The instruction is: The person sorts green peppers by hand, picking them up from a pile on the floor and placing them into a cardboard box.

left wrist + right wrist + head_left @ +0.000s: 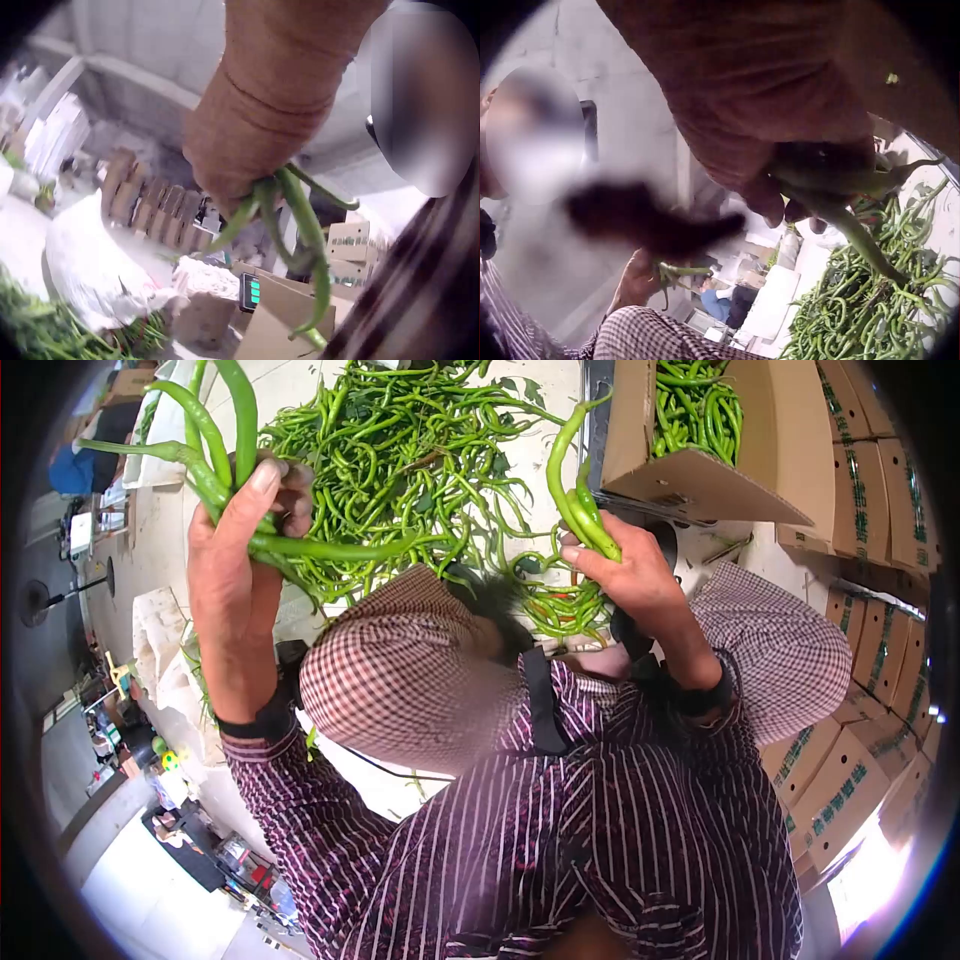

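Head view: we see pepper heap [400, 480] brightly lit, quite sharp; far below heap, to right, white glare [875, 875] burns beside stacked boxes [840, 790]. Well away from heap, lines bend toward black border. Left wrist view: we find softness, pale haze above heap. Right wrist view: right hand [757, 105] above heap is in shadow; left of heap, dark shape [641, 217] is out of focus.

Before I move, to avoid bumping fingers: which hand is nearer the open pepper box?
Right: in the head view, the right hand is just below the open pepper box; the left hand is far to its left.
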A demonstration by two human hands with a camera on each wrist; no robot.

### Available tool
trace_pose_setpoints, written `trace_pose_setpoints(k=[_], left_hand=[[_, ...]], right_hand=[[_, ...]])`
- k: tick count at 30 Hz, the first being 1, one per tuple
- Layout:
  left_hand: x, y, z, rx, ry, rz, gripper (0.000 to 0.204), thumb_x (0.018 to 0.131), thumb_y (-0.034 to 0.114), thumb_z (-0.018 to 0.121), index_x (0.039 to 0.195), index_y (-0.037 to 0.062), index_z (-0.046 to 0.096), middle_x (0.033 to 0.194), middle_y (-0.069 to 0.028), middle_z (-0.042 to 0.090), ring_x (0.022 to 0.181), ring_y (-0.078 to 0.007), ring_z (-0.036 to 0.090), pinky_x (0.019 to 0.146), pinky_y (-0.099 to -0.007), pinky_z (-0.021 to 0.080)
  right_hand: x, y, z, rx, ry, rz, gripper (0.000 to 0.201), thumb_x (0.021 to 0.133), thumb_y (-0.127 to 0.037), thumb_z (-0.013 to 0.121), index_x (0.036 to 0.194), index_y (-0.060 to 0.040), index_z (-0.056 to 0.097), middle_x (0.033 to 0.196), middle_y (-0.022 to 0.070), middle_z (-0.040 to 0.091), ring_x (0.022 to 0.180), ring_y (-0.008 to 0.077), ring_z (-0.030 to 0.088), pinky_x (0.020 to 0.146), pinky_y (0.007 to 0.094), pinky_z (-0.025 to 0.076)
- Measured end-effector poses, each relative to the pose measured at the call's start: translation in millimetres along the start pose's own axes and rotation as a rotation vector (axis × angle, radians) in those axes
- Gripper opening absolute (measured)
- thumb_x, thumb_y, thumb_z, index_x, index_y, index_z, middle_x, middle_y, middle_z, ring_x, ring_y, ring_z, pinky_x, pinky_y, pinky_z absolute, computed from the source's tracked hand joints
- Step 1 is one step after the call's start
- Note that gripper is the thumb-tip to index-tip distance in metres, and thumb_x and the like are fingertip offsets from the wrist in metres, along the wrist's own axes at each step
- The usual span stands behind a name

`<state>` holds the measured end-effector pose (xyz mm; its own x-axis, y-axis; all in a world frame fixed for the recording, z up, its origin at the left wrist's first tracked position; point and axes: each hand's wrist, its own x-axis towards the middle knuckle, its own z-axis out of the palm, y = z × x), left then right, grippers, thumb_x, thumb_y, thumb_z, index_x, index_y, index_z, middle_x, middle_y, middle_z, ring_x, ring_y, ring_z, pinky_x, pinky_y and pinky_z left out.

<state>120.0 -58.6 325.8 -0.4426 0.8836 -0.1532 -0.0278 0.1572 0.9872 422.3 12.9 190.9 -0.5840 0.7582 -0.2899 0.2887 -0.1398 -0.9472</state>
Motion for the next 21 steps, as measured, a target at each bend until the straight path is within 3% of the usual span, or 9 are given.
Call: trace_pose_setpoints(k=[3,4,5,7,9,12,15,18,21], left_hand=[[-30.9,24.8,22.5,0.124,-0.045,0.034,0.022,0.087,0.018,0.063,0.1,0.0003,0.059,0.093,-0.0127,0.064,0.072,-0.0127,0.054,0.061,-0.0233,0.041],[-39.7,32.4,28.6,0.209,-0.084,0.038,0.022,0.088,0.019,0.062,0.1,0.0003,0.059,0.095,-0.0139,0.064,0.075,-0.0127,0.055,0.061,-0.0229,0.041],[-48.5,40.4,43.1,0.266,-0.039,-0.031,0.03,0.089,0.023,0.06,0.106,-0.0009,0.06,0.102,-0.0145,0.066,0.079,-0.0124,0.057,0.061,-0.0227,0.041],[-57.6,46.3,66.5,0.353,-0.069,-0.038,0.035,0.089,0.026,0.059,0.112,-0.0014,0.061,0.107,-0.0135,0.066,0.081,-0.0119,0.058,0.062,-0.022,0.041],[-58.2,43.2,72.0,0.548,-0.186,-0.028,0.038,0.09,0.029,0.059,0.112,-0.002,0.063,0.102,-0.0101,0.067,0.08,-0.0108,0.058,0.064,-0.0217,0.042],[-64.3,23.8,87.3,0.432,-0.177,-0.111,0.036,0.09,0.029,0.062,0.109,-0.0012,0.064,0.097,-0.0081,0.066,0.076,-0.0098,0.056,0.064,-0.0221,0.042],[-70.6,2.9,110.8,0.273,-0.134,-0.1,0.034,0.088,0.03,0.066,0.103,-0.0001,0.064,0.088,-0.0048,0.064,0.073,-0.0098,0.055,0.064,-0.0227,0.042],[-72.4,-22.2,129.0,0.066,0.031,-0.112,0.027,0.086,0.023,0.069,0.099,0.0011,0.062,0.081,-0.0013,0.061,0.066,-0.0082,0.054,0.058,-0.0234,0.044],[-61.2,-61.5,140.1,-0.193,-0.04,-0.217,0.027,0.085,0.026,0.071,0.097,0.0045,0.062,0.08,-0.0016,0.059,0.066,-0.0106,0.053,0.061,-0.0248,0.043]], right_hand=[[-18.3,-21.8,0.4,-0.091,0.028,-0.072,0.041,0.084,-0.023,0.065,0.117,-0.0008,0.056,0.082,0.0143,0.064,0.071,0.023,0.059,0.069,0.0345,0.047],[-22.3,-21.1,2.6,-0.093,0.045,-0.148,0.042,0.086,-0.022,0.064,0.122,-0.0029,0.056,0.082,0.0085,0.064,0.07,0.0145,0.057,0.066,0.0296,0.047],[-26.6,-27.2,3.3,-0.09,0.041,-0.162,0.042,0.086,-0.022,0.064,0.122,-0.0029,0.056,0.082,0.0085,0.064,0.07,0.0145,0.057,0.066,0.0296,0.047],[-35.5,-48.1,4.0,0.223,-0.105,-0.004,0.038,0.09,-0.023,0.061,0.124,-0.0067,0.057,0.083,0.0022,0.063,0.072,0.0073,0.054,0.067,0.0241,0.045],[-43.0,-57.9,3.2,0.301,-0.156,0.017,0.037,0.091,-0.023,0.06,0.124,-0.0056,0.057,0.082,-0.0007,0.06,0.071,0.0056,0.051,0.067,0.0213,0.043],[-47.1,-65.6,1.3,0.636,-0.235,-0.089,0.044,0.09,-0.021,0.063,0.125,0.0028,0.054,0.085,0.0008,0.061,0.069,0.0048,0.049,0.065,0.019,0.042],[-50.6,-54.6,-3.2,0.588,-0.198,-0.087,0.045,0.09,-0.023,0.062,0.125,0.0031,0.053,0.086,0.0021,0.061,0.071,0.0047,0.049,0.066,0.0188,0.042],[-55.1,-46.3,-5.4,0.596,-0.137,-0.07,0.045,0.09,-0.023,0.061,0.125,0.0045,0.053,0.087,0.0033,0.06,0.075,0.0056,0.051,0.068,0.0193,0.042],[-52.4,-39.6,-8.0,0.712,-0.194,-0.036,0.044,0.092,-0.023,0.06,0.126,0.0051,0.052,0.099,0.0099,0.063,0.082,0.0093,0.057,0.071,0.0204,0.045]])
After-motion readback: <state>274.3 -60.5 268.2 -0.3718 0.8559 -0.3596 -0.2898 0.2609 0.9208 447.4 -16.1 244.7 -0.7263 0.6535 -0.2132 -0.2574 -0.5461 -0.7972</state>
